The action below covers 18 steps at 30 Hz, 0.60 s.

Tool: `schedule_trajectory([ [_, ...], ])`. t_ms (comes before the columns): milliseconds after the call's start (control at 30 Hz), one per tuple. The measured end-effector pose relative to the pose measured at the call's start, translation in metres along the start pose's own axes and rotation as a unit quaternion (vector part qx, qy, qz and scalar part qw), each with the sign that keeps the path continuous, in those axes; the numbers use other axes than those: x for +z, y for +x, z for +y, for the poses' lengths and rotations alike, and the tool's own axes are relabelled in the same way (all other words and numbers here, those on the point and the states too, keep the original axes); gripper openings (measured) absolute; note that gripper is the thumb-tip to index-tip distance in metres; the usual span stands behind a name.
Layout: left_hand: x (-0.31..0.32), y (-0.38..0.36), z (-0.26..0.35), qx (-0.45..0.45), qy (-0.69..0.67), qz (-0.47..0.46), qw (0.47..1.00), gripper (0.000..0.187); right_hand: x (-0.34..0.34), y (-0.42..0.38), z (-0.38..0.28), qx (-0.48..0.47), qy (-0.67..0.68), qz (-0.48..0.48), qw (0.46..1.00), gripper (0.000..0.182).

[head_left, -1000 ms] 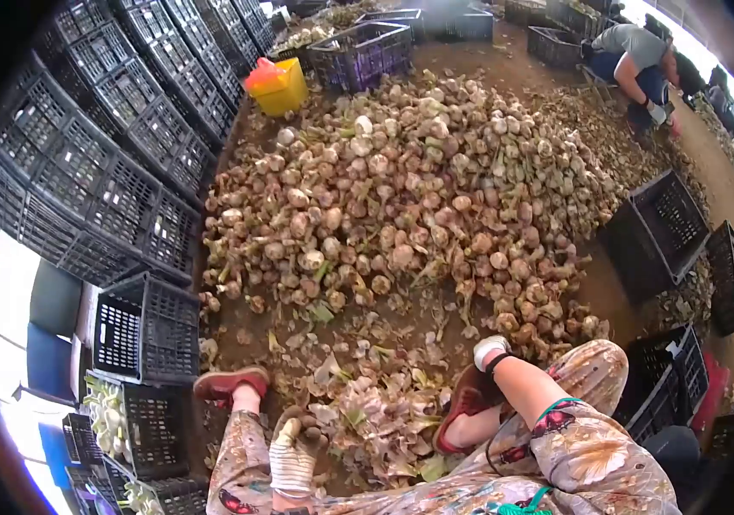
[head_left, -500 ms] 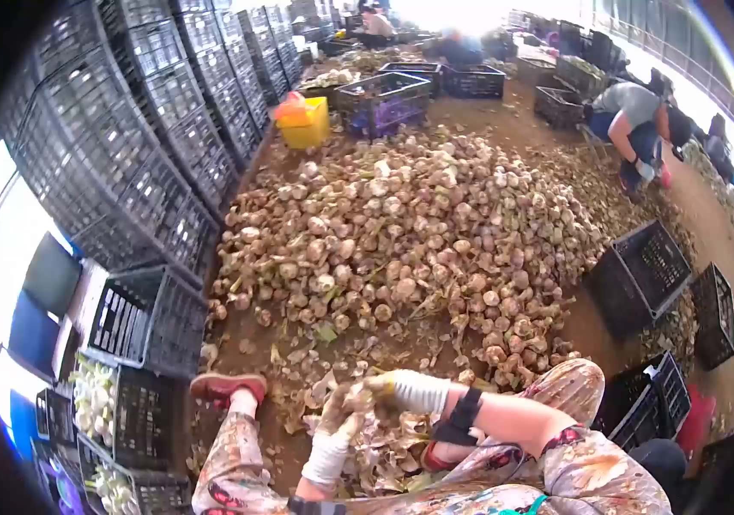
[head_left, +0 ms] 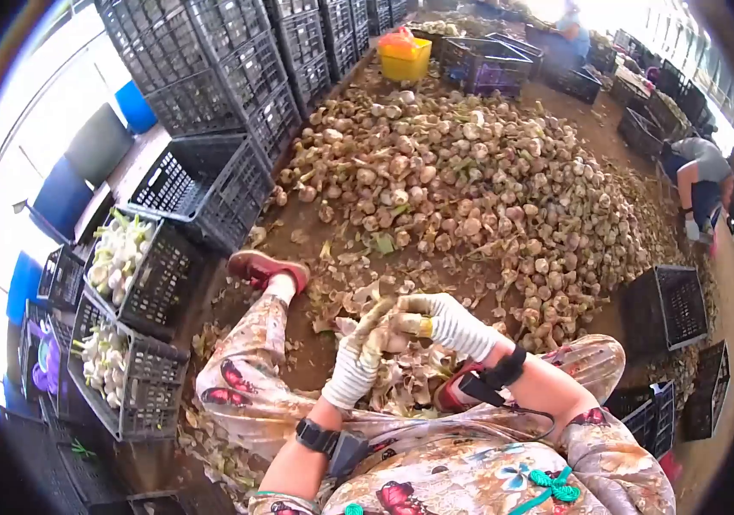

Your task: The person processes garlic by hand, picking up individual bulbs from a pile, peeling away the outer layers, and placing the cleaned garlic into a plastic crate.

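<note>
Finished stock: cleaned, pale bulbs (head_left: 118, 257) in two crates, the upper crate (head_left: 161, 279) just above nine o'clock from the hands, the lower crate (head_left: 157, 390) at nine.
Unworked stock: a broad heap (head_left: 487, 189) of brown-skinned garlic at one o'clock, much the larger lot; by judgement, most remains undone.
Waste: dry husks (head_left: 410, 382) between the feet, at six o'clock below the hands.
Bulb in work: one garlic bulb (head_left: 397, 342), partly hidden, between the two gloved hands; how far it is cleaned, cannot tell.
Left hand (head_left: 362, 350): fingers drawn narrow around the bulb, at its nine o'clock side.
Right hand (head_left: 444, 322): fingers bent in a narrow pinch at the bulb's two o'clock side; any tool, cannot tell.
Bucket (head_left: 405, 62): yellow, twelve o'clock, beyond the heap.
</note>
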State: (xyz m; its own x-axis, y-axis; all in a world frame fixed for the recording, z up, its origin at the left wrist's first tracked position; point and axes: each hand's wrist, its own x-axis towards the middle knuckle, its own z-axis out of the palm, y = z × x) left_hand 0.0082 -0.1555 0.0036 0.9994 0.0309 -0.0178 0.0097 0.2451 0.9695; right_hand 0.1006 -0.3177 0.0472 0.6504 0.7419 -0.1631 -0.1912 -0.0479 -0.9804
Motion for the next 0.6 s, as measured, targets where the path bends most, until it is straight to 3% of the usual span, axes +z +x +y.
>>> schedule_trajectory([
  [33,0.000,-0.002,-0.005,0.001,0.002,0.017,1.000,0.043,-0.001,-0.002,-0.001,0.034,-0.005,-0.007,0.999,0.027],
  [67,0.001,-0.005,-0.006,-0.007,0.003,0.013,1.000,0.040,-0.002,-0.004,-0.003,0.068,-0.010,-0.014,0.998,0.026],
  [133,-0.005,-0.004,-0.014,-0.020,-0.025,-0.007,0.999,0.059,-0.001,-0.006,-0.002,0.011,-0.013,-0.019,1.000,0.023],
  [267,0.003,-0.001,0.011,-0.104,-0.157,-0.013,0.982,0.055,0.003,-0.013,-0.003,0.074,0.048,-0.003,0.996,0.023],
  [333,-0.004,0.003,-0.002,-0.157,-0.285,-0.044,0.945,0.063,0.006,-0.014,-0.010,0.071,0.037,-0.001,0.997,0.021],
  [400,-0.013,0.017,-0.001,-0.140,-0.359,-0.183,0.905,0.068,0.013,-0.009,-0.005,0.072,0.073,0.049,0.994,0.020],
  [467,0.005,0.011,0.002,-0.116,-0.329,-0.018,0.937,0.068,0.016,-0.003,0.003,0.066,0.123,0.115,0.984,0.021],
  [500,-0.005,0.009,0.002,-0.110,-0.316,-0.073,0.940,0.066,0.015,-0.003,0.001,0.066,0.147,0.108,0.981,0.023],
  [533,-0.012,0.012,-0.014,-0.123,-0.184,-0.019,0.975,0.062,0.011,0.002,0.020,0.004,0.077,0.124,0.989,0.022],
  [600,0.009,0.003,-0.004,0.058,0.003,0.095,0.994,0.055,0.016,0.002,0.025,-0.109,-0.095,0.122,0.982,0.021],
])
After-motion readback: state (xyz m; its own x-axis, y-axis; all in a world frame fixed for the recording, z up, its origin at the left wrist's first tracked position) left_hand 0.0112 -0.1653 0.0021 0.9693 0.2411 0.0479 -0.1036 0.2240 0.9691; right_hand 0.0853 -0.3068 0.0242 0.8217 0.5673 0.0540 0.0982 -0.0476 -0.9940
